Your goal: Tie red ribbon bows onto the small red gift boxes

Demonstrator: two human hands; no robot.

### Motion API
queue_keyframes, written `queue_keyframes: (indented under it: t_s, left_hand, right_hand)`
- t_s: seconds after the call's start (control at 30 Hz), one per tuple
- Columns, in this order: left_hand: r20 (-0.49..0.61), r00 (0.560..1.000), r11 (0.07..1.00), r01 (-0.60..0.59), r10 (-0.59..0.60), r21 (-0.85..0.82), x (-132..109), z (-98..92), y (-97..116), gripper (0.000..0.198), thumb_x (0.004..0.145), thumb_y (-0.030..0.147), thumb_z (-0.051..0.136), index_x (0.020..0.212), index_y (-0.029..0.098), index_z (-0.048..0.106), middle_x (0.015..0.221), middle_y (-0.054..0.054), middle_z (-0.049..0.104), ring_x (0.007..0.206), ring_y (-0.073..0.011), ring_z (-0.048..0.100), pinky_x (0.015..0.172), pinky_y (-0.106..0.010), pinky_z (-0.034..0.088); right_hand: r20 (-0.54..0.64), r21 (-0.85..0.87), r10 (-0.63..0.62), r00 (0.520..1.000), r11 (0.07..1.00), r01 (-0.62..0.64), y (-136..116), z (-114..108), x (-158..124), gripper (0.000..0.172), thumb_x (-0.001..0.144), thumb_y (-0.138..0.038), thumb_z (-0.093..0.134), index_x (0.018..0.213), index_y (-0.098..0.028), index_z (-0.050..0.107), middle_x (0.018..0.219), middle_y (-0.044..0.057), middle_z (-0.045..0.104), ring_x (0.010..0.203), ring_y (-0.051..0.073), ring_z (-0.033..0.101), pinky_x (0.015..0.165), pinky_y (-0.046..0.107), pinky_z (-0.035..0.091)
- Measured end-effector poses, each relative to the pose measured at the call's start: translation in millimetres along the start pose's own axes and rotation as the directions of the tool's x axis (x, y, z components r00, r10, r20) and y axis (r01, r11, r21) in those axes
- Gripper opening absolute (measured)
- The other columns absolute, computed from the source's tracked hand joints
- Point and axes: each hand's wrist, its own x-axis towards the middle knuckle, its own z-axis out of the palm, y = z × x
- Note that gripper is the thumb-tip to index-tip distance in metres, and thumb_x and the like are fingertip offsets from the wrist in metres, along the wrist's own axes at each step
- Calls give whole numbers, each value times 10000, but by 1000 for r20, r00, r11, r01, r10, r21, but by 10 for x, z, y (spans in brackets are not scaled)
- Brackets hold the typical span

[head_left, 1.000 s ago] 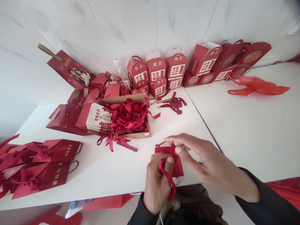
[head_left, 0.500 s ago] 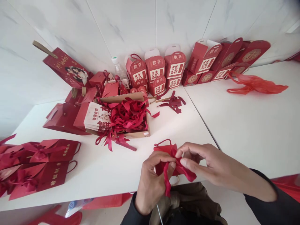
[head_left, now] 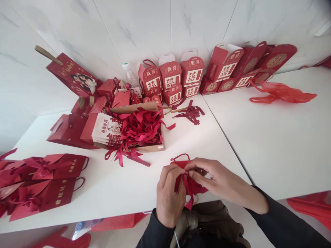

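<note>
A small red box (head_left: pixel 178 163) with a cord handle is at the front edge of the white table, mostly hidden by my hands. Red ribbon (head_left: pixel 192 187) lies over it, its loose ends hanging down toward me. My left hand (head_left: pixel 171 193) pinches the ribbon from the left side. From the right, my right hand (head_left: pixel 210 177) grips the ribbon too, its fingertips close to those of the left. The exact knot or loop between the fingertips is hidden.
A cardboard box (head_left: pixel 155 148) full of red ribbons and white cards stands behind to the left. Ribboned red boxes (head_left: pixel 60 193) sit at the left. Printed red boxes (head_left: pixel 192 74) line the wall, and an orange-red plastic bag (head_left: pixel 284 93) lies at the right.
My right hand has moved left, bringing both hands' fingertips closer together. The ribbon ends have shifted and now hang more bunched beneath my fingers.
</note>
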Motion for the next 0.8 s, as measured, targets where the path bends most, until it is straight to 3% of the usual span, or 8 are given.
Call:
queue_keyframes:
  t_s: [0.1, 0.27, 0.43, 0.57, 0.7, 0.8]
  left_hand:
    - [30, 999, 999, 33, -32, -38, -15, -21, 7, 324, 836, -82, 530, 979, 191, 629, 918, -26, 651, 844, -122, 648, 766, -196, 553]
    - [51, 999, 999, 13, -12, -34, -53, -23, 7, 328, 858, -70, 572, 1023, 200, 658, 947, -32, 680, 888, -152, 638, 797, -263, 545]
    - [39, 999, 1000, 5, -3, -28, -107, -16, -15, 333, 840, -88, 579, 991, 198, 657, 934, -32, 690, 914, -177, 617, 827, -321, 530]
    - [35, 999, 999, 25, -23, -37, -145, -20, -31, 346, 839, -97, 563, 999, 196, 656, 933, -32, 698, 954, -179, 614, 861, -320, 532]
    - [36, 999, 998, 41, -39, -43, -171, -25, -42, 317, 860, -67, 583, 1019, 197, 652, 953, -35, 699, 978, -178, 607, 870, -310, 528]
    - [60, 997, 997, 56, -53, -57, -186, -34, -43, 344, 863, -67, 570, 1054, 207, 649, 970, -38, 699, 989, -188, 604, 869, -325, 529]
  right_hand:
    - [-39, 21, 18, 999, 1000, -17, 8, -11, -26, 155, 1021, -368, 556, 973, -247, 638, 947, -3, 681, 760, 148, 602, 601, 253, 444]
    - [-39, 150, 71, 997, 987, -65, -1, -40, -81, 194, 1041, -408, 529, 952, -253, 604, 762, -48, 521, 641, 129, 442, 595, 263, 386]
    - [-69, 240, 101, 992, 967, -82, 0, -75, -104, 189, 1036, -386, 533, 933, -237, 587, 748, -50, 460, 657, 134, 388, 617, 277, 350]
    - [-93, 212, 124, 988, 972, -102, 68, -127, -110, 269, 1030, -496, 536, 991, -244, 619, 766, -47, 451, 659, 139, 347, 613, 286, 311]
    - [9, 165, 133, 991, 977, -133, 122, -174, -135, 317, 972, -558, 621, 1096, -269, 651, 793, -39, 466, 717, 156, 394, 661, 295, 340]
    - [34, 43, 170, 985, 984, -171, 106, -190, -175, 278, 942, -533, 664, 1034, -271, 677, 791, -31, 484, 723, 165, 400, 658, 304, 335]
